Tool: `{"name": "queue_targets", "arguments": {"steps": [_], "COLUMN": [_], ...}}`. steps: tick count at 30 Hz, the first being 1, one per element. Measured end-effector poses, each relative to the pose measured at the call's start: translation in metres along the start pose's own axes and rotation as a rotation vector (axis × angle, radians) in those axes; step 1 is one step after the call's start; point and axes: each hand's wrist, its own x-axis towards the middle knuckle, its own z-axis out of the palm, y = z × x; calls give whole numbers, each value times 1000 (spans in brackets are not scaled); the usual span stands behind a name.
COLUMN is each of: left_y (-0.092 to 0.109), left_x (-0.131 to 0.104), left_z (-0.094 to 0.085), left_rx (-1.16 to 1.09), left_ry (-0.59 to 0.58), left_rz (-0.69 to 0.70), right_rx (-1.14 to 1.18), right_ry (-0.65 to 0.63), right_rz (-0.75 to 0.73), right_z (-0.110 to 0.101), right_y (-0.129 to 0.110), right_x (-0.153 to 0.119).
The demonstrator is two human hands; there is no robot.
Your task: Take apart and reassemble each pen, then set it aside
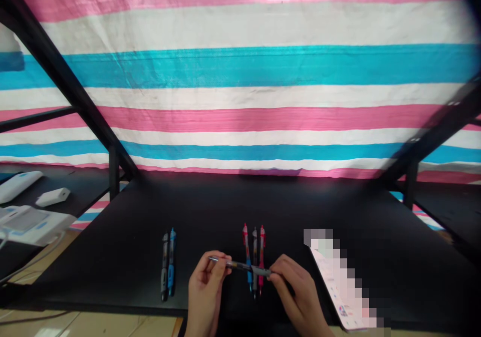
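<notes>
Between my two hands a grey and clear pen [240, 265] is held nearly level above the black table. My left hand [208, 282] pinches its barrel near the pointed end. At the other end, the fingertips of my right hand [295, 289] close on the grey part. Partly covered by this pen, three pens lie side by side: one with a red top and blue lower part [246, 242], a grey one [255, 247] and a red one [262, 242]. To the left of my hands rest a grey and black pen [164, 267] and a blue pen [172, 264].
A pinkish flat item [330, 287], partly pixelated, lies right of my right hand. The black table [210, 202] has dark slanting posts [71, 86] at its sides. Behind hangs a striped sheet [263, 66]. White devices [33, 224] with cables stand at far left.
</notes>
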Motion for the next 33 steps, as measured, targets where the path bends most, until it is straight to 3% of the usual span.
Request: {"name": "queue_targets", "arguments": {"steps": [4, 13, 19, 25, 33], "left_y": [-2, 5, 11, 23, 26], "left_x": [3, 4, 4, 11, 21], "left_z": [-4, 1, 4, 1, 2], "left_rx": [-21, -33, -44, -93, -10], "left_ry": [-25, -68, -46, -11, -111], "left_rz": [31, 148, 169, 246, 289], "right_rx": [7, 265, 256, 222, 150], "right_ry": [-8, 17, 43, 200, 247], "right_rz": [77, 417, 339, 290, 275], "right_z": [7, 33, 35, 37, 40], "right_y": [-3, -3, -4, -4, 0], "right_x": [-1, -10, -6, -4, -8]}}
